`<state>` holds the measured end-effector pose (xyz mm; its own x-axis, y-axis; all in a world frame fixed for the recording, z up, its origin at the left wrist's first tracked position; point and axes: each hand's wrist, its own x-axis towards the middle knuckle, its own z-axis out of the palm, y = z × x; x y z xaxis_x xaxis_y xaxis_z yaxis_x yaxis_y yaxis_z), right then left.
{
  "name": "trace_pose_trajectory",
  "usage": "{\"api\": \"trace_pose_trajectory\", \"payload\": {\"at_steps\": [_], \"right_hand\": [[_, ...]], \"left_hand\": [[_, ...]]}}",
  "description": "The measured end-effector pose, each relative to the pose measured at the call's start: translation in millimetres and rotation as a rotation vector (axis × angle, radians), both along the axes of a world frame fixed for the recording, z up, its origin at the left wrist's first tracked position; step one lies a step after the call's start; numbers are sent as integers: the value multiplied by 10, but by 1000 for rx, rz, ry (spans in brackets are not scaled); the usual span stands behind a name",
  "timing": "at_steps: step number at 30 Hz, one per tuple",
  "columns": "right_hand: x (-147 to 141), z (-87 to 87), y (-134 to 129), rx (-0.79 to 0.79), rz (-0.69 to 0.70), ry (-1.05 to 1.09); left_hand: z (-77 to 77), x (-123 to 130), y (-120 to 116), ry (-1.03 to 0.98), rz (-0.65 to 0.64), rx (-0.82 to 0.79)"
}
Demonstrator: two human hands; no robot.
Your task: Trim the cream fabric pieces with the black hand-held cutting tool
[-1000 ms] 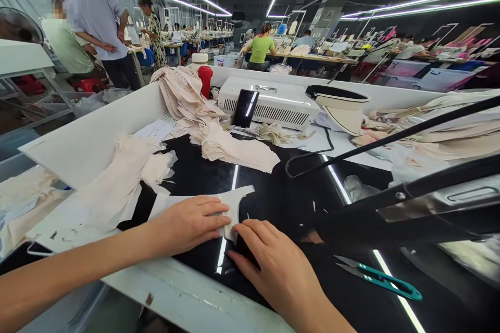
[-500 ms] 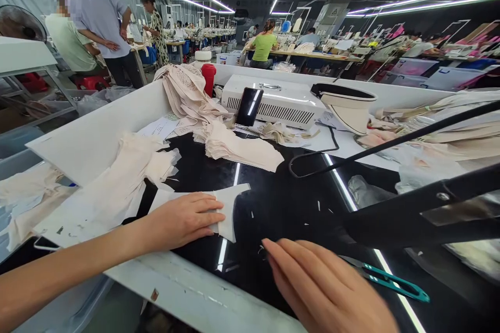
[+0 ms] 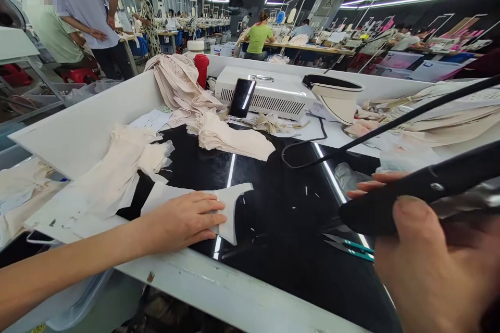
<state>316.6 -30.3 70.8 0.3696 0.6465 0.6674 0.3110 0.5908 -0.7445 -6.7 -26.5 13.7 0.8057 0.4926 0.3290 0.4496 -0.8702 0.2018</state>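
Observation:
My left hand (image 3: pixel 183 221) lies flat with its fingers stretched out, pressing down a white cut fabric piece (image 3: pixel 230 213) on the black tabletop (image 3: pixel 281 250). Part of that piece is hidden under the palm. At the right, my right hand (image 3: pixel 425 265) is wrapped around the black handle of what looks like an iron (image 3: pixel 390 205), thumb on the near side and fingertips on the far side. Its lower part is mostly hidden or out of frame. Teal-handled thread snips (image 3: pixel 353 250) lie on the tabletop beside this hand, their grips partly covered.
Stacked pale fabric pieces (image 3: pixel 234 140) lie farther back, with another pile (image 3: pixel 105 171) at the left. A phone (image 3: pixel 242 99) leans against a white vented box (image 3: pixel 269 91). A black cable (image 3: pixel 351 143) crosses the right side. White boards (image 3: pixel 86 119) edge the table; people work beyond.
My right hand has moved right and up from the tabletop and closed around the black handle. My left hand stays on the fabric piece. The whole view has shifted slightly.

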Motion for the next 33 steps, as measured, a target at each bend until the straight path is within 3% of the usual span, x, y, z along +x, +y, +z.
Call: {"api": "trace_pose_trajectory", "payload": {"at_steps": [5, 13, 18, 24, 33], "right_hand": [[-313, 128, 17, 82, 136, -4], [-780, 145, -240, -56, 385, 214], [-919, 79, -309, -102, 549, 340], [-1094, -21, -263, 4, 521, 402], [-1080, -30, -238, -54, 524, 336]], "left_hand": [[46, 159, -42, -50, 6, 52], [-3, 422, -33, -28, -115, 142], [-34, 405, -35, -151, -84, -51], [1, 368, -33, -206, -85, -218], [-17, 373, -13, -215, -99, -221]]}}
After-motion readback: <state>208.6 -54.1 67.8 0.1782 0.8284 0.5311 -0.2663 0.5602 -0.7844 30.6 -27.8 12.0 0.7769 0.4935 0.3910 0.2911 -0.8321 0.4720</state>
